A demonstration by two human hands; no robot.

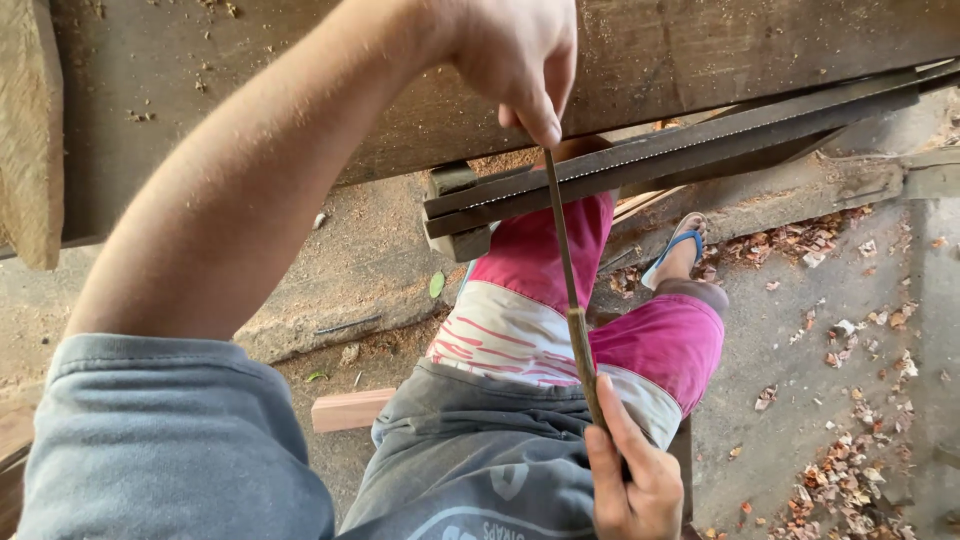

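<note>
- The left hand [515, 55], at the top centre of the frame, has its fingertips pinched together on the far tip of a long thin rusty metal file [562, 240]; the top of the hand is cut off by the frame edge.
- The right hand [630, 475], at the bottom centre, is clamped around the file's pale wooden handle [583, 355]; the handle's lower end is hidden inside the fist, and the wrist is cut off at the bottom edge.
- The file runs almost straight up the middle of the frame, and its upper part lies across a long dark toothed saw blade [690, 145]; the blade stretches from the centre to the upper right, where it runs out of frame.
- The blade's left end sits in a grey wooden clamp block [455, 215], partly hidden beneath a broad weathered wooden beam [700, 50] spanning the top of the frame.
- Below are the person's pink and white shorts [530, 300] and a grey shirt [460, 470]; a foot in a blue sandal [680, 245] is half hidden behind the blade.
- Sawdust and dry leaves [850, 470] litter the concrete floor at the right.
</note>
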